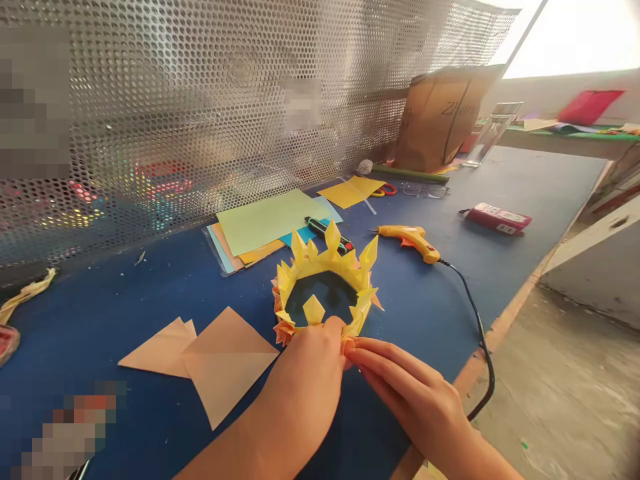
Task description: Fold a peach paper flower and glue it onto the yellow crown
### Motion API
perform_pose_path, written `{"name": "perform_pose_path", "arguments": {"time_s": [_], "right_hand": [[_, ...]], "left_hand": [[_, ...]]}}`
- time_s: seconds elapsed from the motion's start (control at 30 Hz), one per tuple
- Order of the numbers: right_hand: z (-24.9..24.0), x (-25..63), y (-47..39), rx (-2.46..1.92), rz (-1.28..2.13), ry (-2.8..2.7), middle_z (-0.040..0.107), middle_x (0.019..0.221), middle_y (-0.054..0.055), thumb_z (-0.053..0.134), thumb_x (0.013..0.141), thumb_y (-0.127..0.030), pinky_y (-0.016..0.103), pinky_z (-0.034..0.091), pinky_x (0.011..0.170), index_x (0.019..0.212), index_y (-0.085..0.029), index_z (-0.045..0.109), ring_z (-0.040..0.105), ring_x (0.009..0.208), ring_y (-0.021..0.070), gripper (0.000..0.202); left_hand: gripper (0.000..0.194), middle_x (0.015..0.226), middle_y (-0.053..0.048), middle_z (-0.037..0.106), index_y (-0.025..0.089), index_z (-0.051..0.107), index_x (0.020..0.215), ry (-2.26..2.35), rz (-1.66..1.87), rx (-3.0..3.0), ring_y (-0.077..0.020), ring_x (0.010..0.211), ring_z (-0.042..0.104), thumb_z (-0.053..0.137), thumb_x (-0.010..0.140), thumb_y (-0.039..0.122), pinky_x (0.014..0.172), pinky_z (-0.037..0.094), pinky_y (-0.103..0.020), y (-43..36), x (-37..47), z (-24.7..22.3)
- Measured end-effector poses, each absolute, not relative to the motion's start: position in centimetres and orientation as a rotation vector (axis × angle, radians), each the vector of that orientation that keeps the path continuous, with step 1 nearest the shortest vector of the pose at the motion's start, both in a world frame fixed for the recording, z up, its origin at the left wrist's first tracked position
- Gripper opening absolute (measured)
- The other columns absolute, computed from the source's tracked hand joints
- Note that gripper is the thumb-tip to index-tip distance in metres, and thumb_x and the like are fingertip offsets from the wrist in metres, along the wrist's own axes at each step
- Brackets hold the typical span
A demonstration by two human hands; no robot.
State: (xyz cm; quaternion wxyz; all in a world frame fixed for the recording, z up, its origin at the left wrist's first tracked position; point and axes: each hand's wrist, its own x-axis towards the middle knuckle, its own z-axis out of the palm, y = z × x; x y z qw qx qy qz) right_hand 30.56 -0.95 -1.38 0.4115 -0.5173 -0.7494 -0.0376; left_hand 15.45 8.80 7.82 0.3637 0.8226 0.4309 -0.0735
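A yellow folded-paper crown (364, 312) with pointed tips and orange paper pieces round its outside is at the near middle of the blue table. My left hand (313, 363) grips its near rim, thumb over the band. My right hand (405, 380) pinches a small orange paper piece (349, 345) against the near outer side, close to the left fingers. Left of my hands lie creased peach paper sheets (227, 363). Behind the crown rests a dark green tool (320, 229), partly hidden by the tips.
A yellow hot glue gun (407, 235) lies right of the crown, its black cord (483, 333) hanging over the table edge. Coloured sheets (265, 223), scissors (385, 190), eyeglasses (425, 191), a maroon pouch (500, 219) and a paper bag (435, 120) lie farther back, by a perforated metal screen (200, 87).
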Motion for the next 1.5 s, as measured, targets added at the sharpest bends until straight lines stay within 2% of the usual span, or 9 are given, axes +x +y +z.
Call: {"name": "perform_pose_path", "arguments": {"time_s": [0.3,0.5,0.7,0.83,1.1,1.5], "right_hand": [[-1.6,30.4,-0.7,-1.336,-0.091,-1.782,0.078,0.106,0.006,0.057,0.101,-0.015,0.012,0.058,0.091,0.115,-0.018,0.070,0.077,0.095,0.0110,0.020],[-1.3,30.1,-0.6,-1.353,-0.045,-1.739,0.079,0.102,0.003,0.060,0.098,-0.014,0.015,0.062,0.083,0.112,-0.023,0.071,0.078,0.087,0.0125,0.020],[-0.9,30.0,-0.5,-1.354,-0.025,-1.718,0.080,0.100,0.003,0.060,0.099,-0.016,0.016,0.063,0.081,0.110,-0.024,0.071,0.079,0.084,0.0130,0.017],[-0.7,29.9,-0.3,-1.348,-0.025,-1.703,0.080,0.099,0.001,0.060,0.099,-0.018,0.013,0.061,0.082,0.108,-0.023,0.072,0.078,0.084,0.0107,0.016],[-0.1,29.8,-0.1,-1.361,-0.039,-1.678,0.081,0.092,0.002,0.057,0.102,-0.024,0.016,0.064,0.074,0.100,-0.022,0.074,0.078,0.076,0.0128,0.017],[-0.2,29.7,-0.1,-1.377,-0.028,-1.658,0.081,0.090,0.003,0.059,0.100,-0.022,0.019,0.065,0.072,0.099,-0.024,0.076,0.079,0.074,0.0149,0.017]], "left_hand": [[0.015,0.080,-0.002,0.071,0.018,0.060,0.106,1.111,-0.229,2.136,-0.0168,0.072,0.074,0.048,0.103,0.010,0.061,0.046,-0.021,8.7,15.6,8.0],[0.016,0.076,-0.001,0.070,0.020,0.060,0.102,1.070,-0.117,2.088,-0.0167,0.067,0.073,0.050,0.098,0.008,0.060,0.046,-0.021,8.9,15.1,7.3],[0.020,0.077,-0.001,0.072,0.022,0.063,0.106,1.071,-0.140,2.041,-0.0172,0.071,0.073,0.047,0.099,0.012,0.063,0.048,-0.021,8.9,15.1,7.6],[0.021,0.078,-0.002,0.072,0.021,0.063,0.108,1.083,-0.146,2.035,-0.0185,0.075,0.073,0.047,0.098,0.011,0.066,0.048,-0.022,8.8,15.1,7.8],[0.018,0.074,-0.001,0.069,0.022,0.061,0.099,1.082,-0.157,1.996,-0.0166,0.070,0.072,0.045,0.100,0.012,0.062,0.048,-0.020,8.7,15.1,7.9],[0.015,0.070,-0.001,0.067,0.021,0.058,0.097,1.079,-0.147,2.063,-0.0189,0.069,0.073,0.047,0.101,0.011,0.059,0.046,-0.022,8.8,15.0,7.4]]}}
